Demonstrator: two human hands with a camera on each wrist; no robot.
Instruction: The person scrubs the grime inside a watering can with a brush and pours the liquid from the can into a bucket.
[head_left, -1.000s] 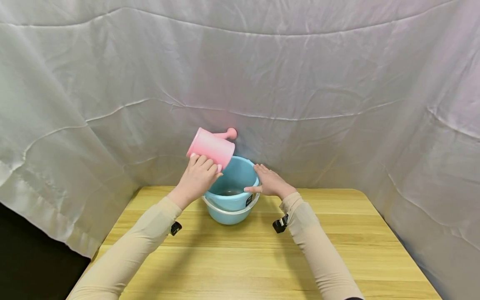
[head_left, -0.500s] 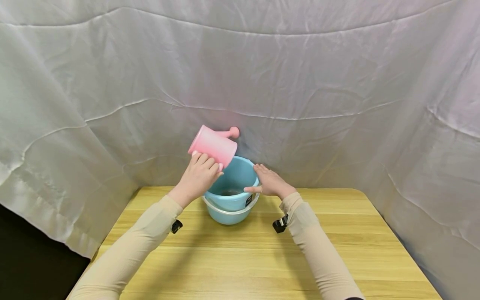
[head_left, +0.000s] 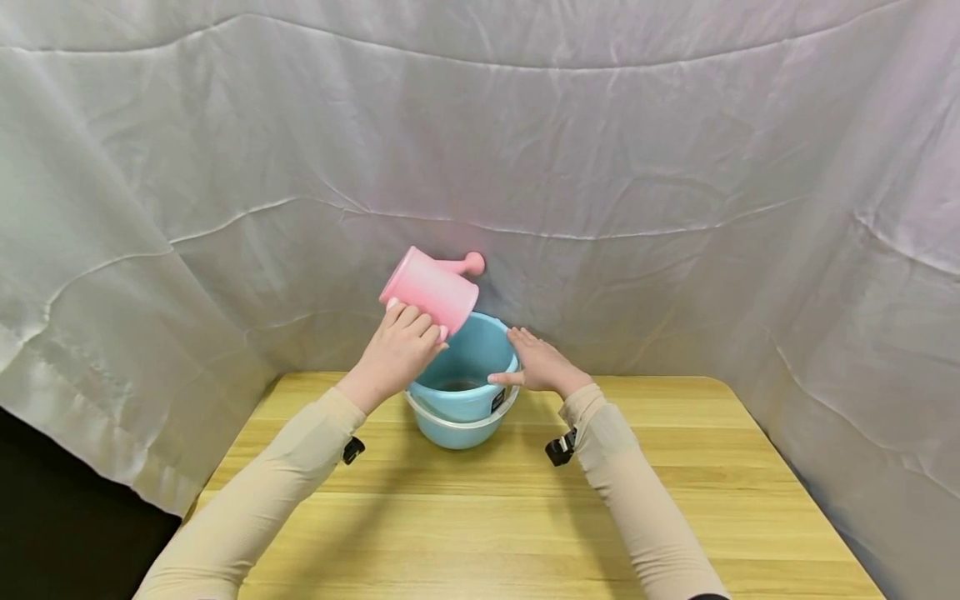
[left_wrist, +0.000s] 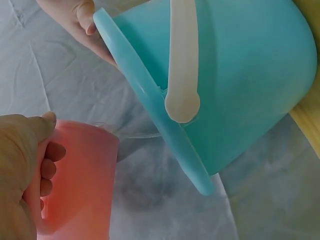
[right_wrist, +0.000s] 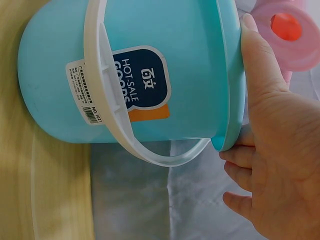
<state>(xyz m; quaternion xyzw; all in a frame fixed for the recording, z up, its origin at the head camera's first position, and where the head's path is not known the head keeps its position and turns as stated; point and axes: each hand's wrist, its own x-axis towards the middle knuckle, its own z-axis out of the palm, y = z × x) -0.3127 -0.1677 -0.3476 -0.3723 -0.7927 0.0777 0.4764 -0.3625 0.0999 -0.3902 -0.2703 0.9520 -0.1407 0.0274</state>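
Observation:
My left hand (head_left: 393,354) grips the handle of a pink watering can (head_left: 435,287), its fingers curled round it in the left wrist view. The can is held tilted over the left side of a light blue bucket (head_left: 453,407), its spout with the round head pointing right. A thin clear stream (left_wrist: 142,135) runs from the can's rim toward the bucket in the left wrist view. Against the bucket's right rim rests my right hand (head_left: 546,367), thumb and fingers spread and mostly straight. The bucket stands upright; a greyish patch shows on its bottom.
The bucket's white handle (head_left: 459,424) hangs down at its front, beside a dark label (right_wrist: 145,77). A wooden table (head_left: 480,517) carries the bucket near its back edge. Grey curtain cloth (head_left: 600,183) hangs close behind and at both sides.
My left hand and the watering can have shifted slightly right and up over the bucket, the can still tilted. The right hand and the bucket have stayed in place.

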